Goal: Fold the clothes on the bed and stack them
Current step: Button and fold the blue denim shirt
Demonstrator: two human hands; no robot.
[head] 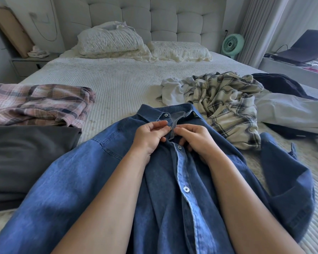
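in the head view, the denim shirt is lying face up across the near end of the bed, collar pointing away toward the pillows, so the button placket is running straight down between the 2 forearms. that layout is putting the front where both hands can reach it.

the left hand is pinching the placket edge just below the collar, thumb and forefinger closed on the cloth beside a small dark button. the right hand is meeting it from the other side, fingers curled round the opposite edge of the shirt front. both grips are clamped on the denim shirt, and they are almost touching each other at the second button. judging by this, the person is fastening the top of the shirt, probably so the front is staying flat and closed while it is being folded.

the lower buttons appear undone, with the paler inner band showing.

to the left, a pink plaid garment is lying folded just behind a folded dark grey garment, likely the finished stack. to the right, a crumpled cream plaid shirt, a white garment and a dark item are waiting unfolded, kept well apart from the folded ones.
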